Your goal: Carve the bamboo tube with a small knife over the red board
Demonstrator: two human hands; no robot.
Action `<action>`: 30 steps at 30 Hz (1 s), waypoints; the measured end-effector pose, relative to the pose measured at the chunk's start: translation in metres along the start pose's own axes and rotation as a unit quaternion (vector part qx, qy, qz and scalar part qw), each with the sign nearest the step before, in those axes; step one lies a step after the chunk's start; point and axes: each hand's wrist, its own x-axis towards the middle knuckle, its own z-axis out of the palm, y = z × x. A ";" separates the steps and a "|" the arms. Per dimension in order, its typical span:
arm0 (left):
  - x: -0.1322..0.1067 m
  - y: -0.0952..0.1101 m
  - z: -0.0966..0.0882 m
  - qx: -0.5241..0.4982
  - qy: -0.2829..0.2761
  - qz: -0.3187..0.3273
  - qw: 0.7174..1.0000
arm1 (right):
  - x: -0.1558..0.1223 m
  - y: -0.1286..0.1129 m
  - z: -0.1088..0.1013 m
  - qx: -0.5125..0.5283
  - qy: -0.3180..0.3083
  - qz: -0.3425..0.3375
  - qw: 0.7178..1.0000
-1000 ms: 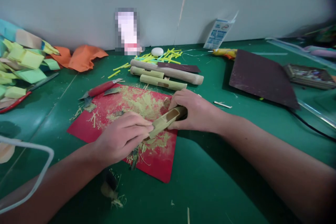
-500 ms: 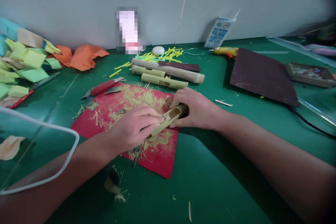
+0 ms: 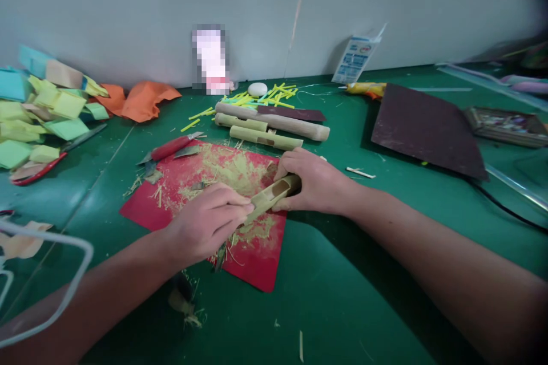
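A pale bamboo tube (image 3: 266,198) with an opening cut in its upper side slants above a red mat (image 3: 252,265). My right hand (image 3: 306,181) is closed around its far end, thumb below and fingers over the top. At the near end, the bunched fingers of my left hand (image 3: 214,219) press on the bamboo; whether anything thin lies under those fingertips is hidden. Fine sawdust (image 3: 233,174) and shavings cover much of the mat. A red-handled knife (image 3: 173,148) lies at the mat's upper left edge.
Behind the mat lie another cut bamboo tube (image 3: 268,138), a long wooden stick (image 3: 295,124) and yellow strips (image 3: 205,112). Dark sandpaper (image 3: 428,131) is at right. Folded paper pieces (image 3: 64,108) pile up at left, and a white wire frame (image 3: 81,274) crosses my left forearm.
My left hand has slid down and left along the bamboo tube, away from the cut opening. My right hand keeps its hold. The whole view has shifted slightly.
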 end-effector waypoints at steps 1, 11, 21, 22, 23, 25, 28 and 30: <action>0.001 0.000 0.001 -0.002 0.006 0.006 1.000 | 0.000 0.000 0.000 -0.002 0.001 -0.001 1.000; 0.000 0.001 0.004 0.008 0.007 0.015 1.000 | 0.000 0.002 0.002 0.000 0.000 0.001 1.000; 0.003 0.000 0.005 -0.008 0.002 0.010 1.000 | 0.000 0.000 0.000 0.005 0.002 0.004 1.000; 0.002 0.000 0.005 -0.008 -0.001 0.008 1.000 | 0.000 0.001 0.001 0.006 0.004 0.004 1.000; 0.000 0.000 0.004 -0.006 -0.004 0.004 1.000 | 0.001 0.001 0.001 0.008 0.005 0.003 1.000; -0.005 0.000 0.002 0.002 -0.008 -0.007 1.000 | 0.001 0.001 0.001 0.010 0.005 0.000 1.000; -0.005 0.000 0.002 0.006 0.002 -0.002 1.000 | 0.001 0.002 0.001 0.008 0.005 -0.002 1.000; -0.002 -0.001 0.005 0.006 0.004 0.011 1.000 | 0.001 0.001 0.001 0.007 0.007 -0.005 1.000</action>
